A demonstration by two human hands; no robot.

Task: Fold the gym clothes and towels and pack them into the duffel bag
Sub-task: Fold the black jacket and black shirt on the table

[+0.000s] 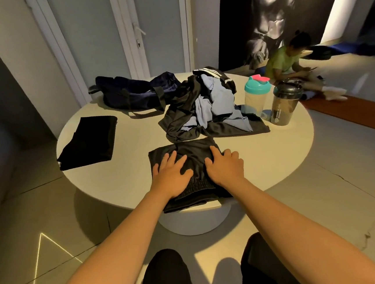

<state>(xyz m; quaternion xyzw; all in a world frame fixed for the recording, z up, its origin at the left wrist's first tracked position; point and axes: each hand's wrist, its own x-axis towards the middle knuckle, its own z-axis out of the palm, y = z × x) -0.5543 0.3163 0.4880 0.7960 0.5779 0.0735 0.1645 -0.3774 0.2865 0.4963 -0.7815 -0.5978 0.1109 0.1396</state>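
At the lower centre of the frame the left hand [171,175] and right hand [226,167] lie flat, fingers spread, gripping nothing, pressing on folded black shorts [192,152] at the round tabletop's [130,133] near edge; above them sits an unfolded clothes pile [206,110], a folded black garment [88,142] lies left, and the navy duffel bag [136,94] rests upper left

A round white table [129,168] stands on a pale tiled floor [324,197]. Behind it are white doors [94,36], and beyond its right side hangs a large black-and-white poster [272,7].
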